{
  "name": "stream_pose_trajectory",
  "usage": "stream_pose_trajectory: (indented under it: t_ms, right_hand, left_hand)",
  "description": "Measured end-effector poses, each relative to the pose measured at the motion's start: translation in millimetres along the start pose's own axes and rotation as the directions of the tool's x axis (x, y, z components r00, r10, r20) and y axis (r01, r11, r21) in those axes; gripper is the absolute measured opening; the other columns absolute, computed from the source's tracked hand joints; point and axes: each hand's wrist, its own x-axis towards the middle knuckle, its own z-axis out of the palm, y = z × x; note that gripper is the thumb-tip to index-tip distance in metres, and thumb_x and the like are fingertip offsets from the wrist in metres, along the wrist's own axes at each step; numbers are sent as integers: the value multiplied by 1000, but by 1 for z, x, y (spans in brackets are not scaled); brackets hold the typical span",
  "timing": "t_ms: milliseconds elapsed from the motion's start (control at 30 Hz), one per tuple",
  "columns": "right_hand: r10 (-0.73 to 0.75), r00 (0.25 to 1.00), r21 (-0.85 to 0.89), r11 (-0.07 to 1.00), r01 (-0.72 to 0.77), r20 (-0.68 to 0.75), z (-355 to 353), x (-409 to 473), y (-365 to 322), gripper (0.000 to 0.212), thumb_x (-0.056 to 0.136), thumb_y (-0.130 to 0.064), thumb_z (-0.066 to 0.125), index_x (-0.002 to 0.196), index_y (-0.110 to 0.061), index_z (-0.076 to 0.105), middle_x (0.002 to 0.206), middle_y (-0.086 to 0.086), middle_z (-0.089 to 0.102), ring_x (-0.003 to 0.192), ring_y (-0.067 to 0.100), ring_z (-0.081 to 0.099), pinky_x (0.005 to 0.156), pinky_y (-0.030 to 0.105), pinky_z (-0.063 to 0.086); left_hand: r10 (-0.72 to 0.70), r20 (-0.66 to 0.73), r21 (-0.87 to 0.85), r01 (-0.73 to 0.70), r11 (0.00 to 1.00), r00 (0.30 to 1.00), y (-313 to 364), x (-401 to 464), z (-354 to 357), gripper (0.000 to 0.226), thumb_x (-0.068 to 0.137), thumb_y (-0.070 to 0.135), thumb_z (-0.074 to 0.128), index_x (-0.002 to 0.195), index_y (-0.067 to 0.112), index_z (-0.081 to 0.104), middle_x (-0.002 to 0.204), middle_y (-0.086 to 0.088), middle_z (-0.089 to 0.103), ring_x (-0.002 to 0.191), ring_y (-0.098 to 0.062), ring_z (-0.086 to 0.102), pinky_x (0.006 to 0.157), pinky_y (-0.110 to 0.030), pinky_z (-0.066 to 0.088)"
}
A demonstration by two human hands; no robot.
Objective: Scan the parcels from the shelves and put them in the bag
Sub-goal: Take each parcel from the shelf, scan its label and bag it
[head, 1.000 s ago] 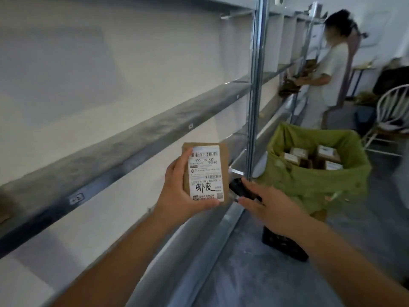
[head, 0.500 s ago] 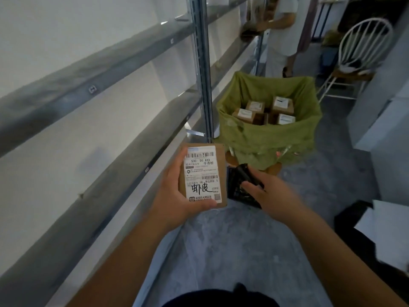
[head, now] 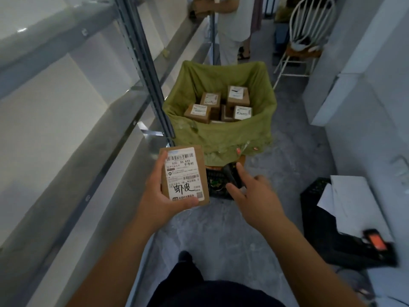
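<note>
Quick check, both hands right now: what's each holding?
Left hand: grips the labelled parcel.
Right hand: holds the black scanner, index finger extended.

Parcel (head: 184, 175): brown card, white label, black barcode and script. Bag (head: 223, 138) at 12 o'clock: olive green. Shelves (head: 66, 100) at 9 o'clock: grey.

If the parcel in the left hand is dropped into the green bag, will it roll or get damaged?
The parcel is a flat cardboard box, so it should land and lie still, not roll. The left hand holds it alone, so it seems light. The bag is soft and already holds similar boxes, so damage looks unlikely.
</note>
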Motion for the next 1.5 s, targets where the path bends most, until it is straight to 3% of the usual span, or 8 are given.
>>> stream_pose_trajectory:
  t_ms: [500, 667, 800, 867, 1000, 1167, 1333, 1500]
  right_hand:
    - [154, 987, -79, 984, -157, -38, -24, 195, -21, 72, 98, -69, 43, 160, -52, 10, 125, 9, 48, 112, 30, 53, 89, 43, 52]
    - [200, 978, -94, 974, -205, -55, -31, 261, -32, 72, 98, -69, 42, 160, -51, 11, 125, 10, 50, 112, 31, 52, 92, 47, 52]
    - [255, 965, -49, 965, -258, -58, -38, 295, -28, 72, 97, -70, 43, 160, -52, 11, 126, 9, 50, 114, 31, 53, 95, 48, 52]
    - [268, 962, -27, 962, -270, -57, -43, 310, -24, 73, 96, -71, 43, 159, -53, 11, 122, 6, 49, 111, 29, 53, 94, 48, 52]
    - [291, 956, 6, 957, -291, -30, -58, 344, -15, 73, 95, -72, 44, 158, -56, 10, 122, 3, 48, 109, 26, 52, 94, 49, 53]
    - [232, 971, 15, 972, -234, 64, -78, 389, -2, 73, 97, -68, 46, 159, -52, 12, 124, 4, 49, 107, 23, 55, 92, 46, 54]
    - [89, 983, -77, 994, -78, 159, -102, 434, 9, 73, 98, -69, 43, 161, -48, 13, 129, 10, 50, 109, 30, 56, 91, 46, 53]
    - [34, 971, -150, 989, 2, 236, -118, 469, 30, 73, 98, -70, 42, 161, -47, 13, 124, 8, 50, 106, 29, 55, 87, 44, 54]
  left_hand:
    - [-59, 244, -150, 97, 984, 968, -32, 251, 43, 132, 48, 48, 106, 151, 69, 27, 143, 32, 55, 129, -1, 60, 87, -30, 62]
    - [-103, 314, -167, 162, 973, 944, -42, 334, 50, 131, 46, 51, 105, 148, 73, 26, 147, 26, 54, 132, -5, 59, 96, -42, 61]
    - [-109, 337, -111, 155, 982, 935, -52, 392, 56, 123, 55, 49, 102, 150, 70, 26, 132, 49, 50, 124, 14, 55, 92, -22, 59]
    - [-184, 344, -125, 239, 963, 921, -57, 416, 63, 113, 58, 49, 99, 145, 74, 30, 134, 40, 55, 124, 7, 60, 94, -29, 60]
    - [-329, 305, -56, 362, 931, 894, -68, 452, 84, 93, 80, 39, 91, 146, 70, 32, 137, 21, 59, 125, -9, 61, 106, -45, 55]
    - [-457, 294, 44, 466, 884, 839, -74, 485, 108, 89, 88, 32, 85, 142, 75, 28, 134, 20, 61, 123, -12, 61, 97, -38, 56]
    - [-498, 183, 151, 476, 866, 848, -72, 496, 139, 83, 93, 21, 80, 156, 50, 36, 145, 10, 60, 131, -18, 59, 108, -49, 53]
    - [-486, 35, 402, 433, 807, 873, -76, 499, 163, 72, 93, 11, 77, 154, 33, 47, 145, 1, 59, 129, -18, 58, 106, -45, 54]
